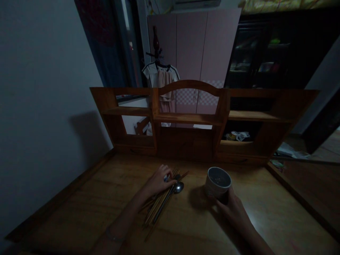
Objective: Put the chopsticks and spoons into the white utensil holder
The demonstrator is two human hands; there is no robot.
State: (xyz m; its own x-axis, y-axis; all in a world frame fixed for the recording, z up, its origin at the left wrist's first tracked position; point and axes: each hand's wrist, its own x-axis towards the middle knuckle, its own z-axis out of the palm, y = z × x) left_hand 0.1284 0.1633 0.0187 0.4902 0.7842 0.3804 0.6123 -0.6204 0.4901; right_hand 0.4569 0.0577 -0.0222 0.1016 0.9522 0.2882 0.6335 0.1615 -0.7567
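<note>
My left hand (159, 181) curls over the upper part of a loose bundle of chopsticks (158, 208) on the wooden desk. Its thumb and fingers close around the bundle from the left, and something blue and white (166, 178) shows between them. How many sticks it grips is hidden. A metal spoon (178, 187) lies by the thumb, its bowl toward the right. To the right, my right hand (231, 208) is wrapped around a round, light-rimmed cup (216, 189), slightly tilted, its mouth facing up. Small light specks show inside on its dark bottom.
A wooden shelf unit (190, 118) with open compartments stands along the desk's (127, 173) far edge. A white wall (47, 106) borders the left side. A plastic bag (240, 136) sits in the right compartment. Behind are a pink wardrobe (191, 46) and hanging clothes (162, 76).
</note>
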